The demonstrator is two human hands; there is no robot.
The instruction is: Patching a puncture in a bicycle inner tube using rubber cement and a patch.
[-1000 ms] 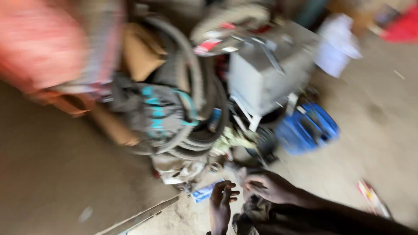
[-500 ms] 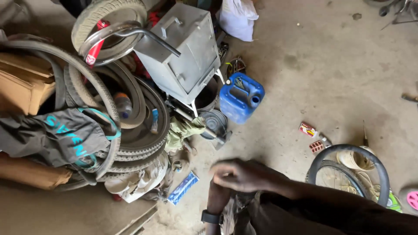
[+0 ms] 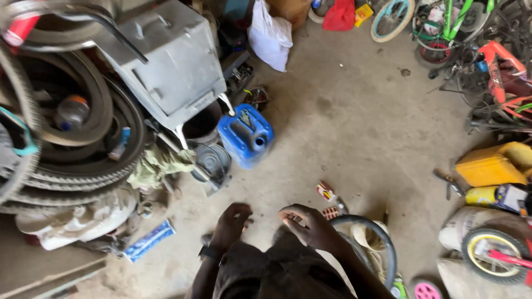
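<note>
My left hand [image 3: 231,223] hangs low at the bottom centre over the dusty concrete floor, fingers loosely apart, a dark watch on its wrist. My right hand [image 3: 308,226] is beside it, fingers curled but apart, holding nothing. Just right of it a black bicycle tyre [image 3: 382,243] lies on the floor. A small red-and-white packet [image 3: 327,192] lies just beyond my right hand. A blue jerrycan [image 3: 246,134] stands farther ahead.
A grey metal box [image 3: 166,61] and stacked tyres [image 3: 83,160] crowd the left. A white sack [image 3: 270,34] leans at the back. Small bicycles [image 3: 487,61] fill the far right, with a yellow container [image 3: 493,166] and a small yellow-rimmed wheel [image 3: 490,253] below.
The view has swung right, away from the tyre pile towards the open floor and the bicycles. My hands have drawn apart; before they were close together.
</note>
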